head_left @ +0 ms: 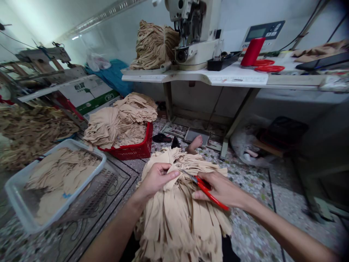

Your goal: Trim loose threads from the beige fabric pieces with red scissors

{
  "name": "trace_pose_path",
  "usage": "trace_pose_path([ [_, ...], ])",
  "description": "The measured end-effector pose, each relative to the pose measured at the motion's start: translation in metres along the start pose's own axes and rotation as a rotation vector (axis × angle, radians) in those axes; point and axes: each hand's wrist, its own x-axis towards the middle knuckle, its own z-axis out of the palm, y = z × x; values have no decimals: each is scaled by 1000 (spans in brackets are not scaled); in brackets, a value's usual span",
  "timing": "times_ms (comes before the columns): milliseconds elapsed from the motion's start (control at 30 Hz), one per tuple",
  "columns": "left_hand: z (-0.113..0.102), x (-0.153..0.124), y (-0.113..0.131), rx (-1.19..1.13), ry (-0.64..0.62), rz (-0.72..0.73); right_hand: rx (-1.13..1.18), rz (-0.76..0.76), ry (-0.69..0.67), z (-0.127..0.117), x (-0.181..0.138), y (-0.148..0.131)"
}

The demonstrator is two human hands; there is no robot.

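Observation:
A thick bundle of beige fabric pieces [174, 218] lies across my lap, its layers gathered near the middle and fanned out towards me. My left hand [156, 180] pinches a bit of the fabric at the gathered part between thumb and fingers. In my right hand [215, 189] are red-handled scissors [208, 193], their blades pointing left to the spot beside my left thumb. Whether the blades touch the cloth or a thread there, I cannot tell.
To the left stand a red basket [131, 150] and a clear plastic bin [102, 165], both holding beige fabric. Ahead is a white table [231, 77] with a sewing machine [196, 54], a fabric stack [155, 45], a red thread cone [253, 52] and red-handled scissors [269, 68].

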Motion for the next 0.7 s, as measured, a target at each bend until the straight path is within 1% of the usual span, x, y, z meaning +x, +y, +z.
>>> trace_pose_path([
  [200, 1, -1, -6, -56, 29, 13, -58, 7, 8, 3, 1, -12],
  [367, 4, -2, -4, -53, 12, 21, -52, 5, 32, 4, 9, -19],
  [567, 3, -5, -3, -42, 16, 33, -45, -28, 17, 3, 12, -20],
  [700, 1, -6, -6, -20, 14, 29, -50, -23, -10, 1, 11, -18],
])
